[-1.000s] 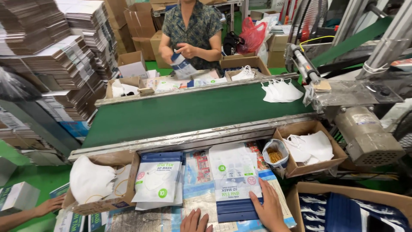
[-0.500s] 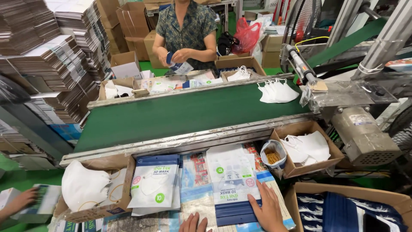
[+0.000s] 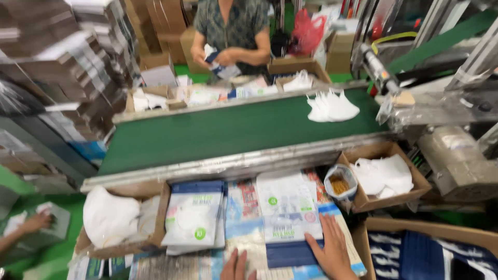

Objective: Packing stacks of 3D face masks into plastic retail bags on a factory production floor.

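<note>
The right hand (image 3: 332, 251) lies flat, fingers spread, holding nothing, on the lower right corner of the white-and-blue pouch (image 3: 288, 218) near the table's near edge; its long axis runs away toward the conveyor belt (image 3: 233, 129); the left hand (image 3: 236, 267), open, rests just left of it.

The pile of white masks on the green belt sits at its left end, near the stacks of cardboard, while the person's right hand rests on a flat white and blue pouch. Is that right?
Not quite. In the head view the pile of white masks lies at the right end of the green belt, next to the machine, not at the left. The rest holds: the right hand rests on the flat white and blue pouch.
</note>
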